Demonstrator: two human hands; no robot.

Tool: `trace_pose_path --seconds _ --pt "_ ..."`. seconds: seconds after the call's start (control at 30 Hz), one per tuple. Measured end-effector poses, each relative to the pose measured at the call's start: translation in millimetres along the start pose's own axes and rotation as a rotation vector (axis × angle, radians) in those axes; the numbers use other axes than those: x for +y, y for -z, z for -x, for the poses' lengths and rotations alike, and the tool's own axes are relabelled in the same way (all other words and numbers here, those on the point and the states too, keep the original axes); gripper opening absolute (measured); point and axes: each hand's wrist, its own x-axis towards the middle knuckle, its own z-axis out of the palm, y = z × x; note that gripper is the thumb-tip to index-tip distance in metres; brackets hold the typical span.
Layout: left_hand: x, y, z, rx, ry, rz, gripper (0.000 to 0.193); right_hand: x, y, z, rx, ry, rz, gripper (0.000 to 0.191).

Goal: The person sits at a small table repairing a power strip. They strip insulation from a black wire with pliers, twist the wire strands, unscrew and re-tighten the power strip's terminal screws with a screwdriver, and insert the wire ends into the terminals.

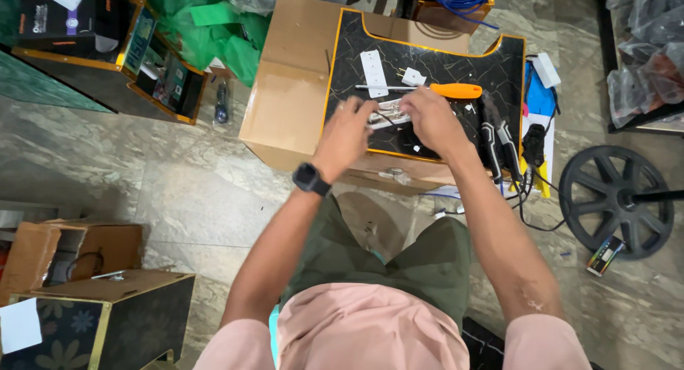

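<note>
Brightness: even, soft daylight-like light over the whole scene, nothing dim.
Source: seems to come from above, though no lamp shows.
Shadows: faint and short beside the cardboard box (pixel 292 92) on the stone floor (pixel 178 185).
Glare: mild sheen on the black marbled panel (pixel 456 64) and pale floor tiles.
Blur: slight motion smear at both hands' fingers (pixel 370 112).
Distortion: wide-angle stretch at the edges; bottom corners soften.

A makeshift workshop on a marble-tiled floor (pixel 178 192): a cardboard box (pixel 288 92) at centre serves as a bench, an orange-handled screwdriver (pixel 427 89) and white socket parts (pixel 374 72) lie on a black panel (pixel 427 64), and cable tools (pixel 499 146) sit at right.
</note>
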Motion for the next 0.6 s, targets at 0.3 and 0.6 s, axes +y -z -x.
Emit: trace_pose_path --seconds 0.3,0.6 --pt "-11.3 0.4 -24.5 -0.012 -0.034 0.045 0.017 -7.3 1.4 4.2 0.039 -0.026 0.002 0.014" --pt "-24.1 -30.1 -30.7 0.106 -0.003 0.074 0.008 1.6 1.1 -10.1 0.002 0.133 -0.059 0.016"
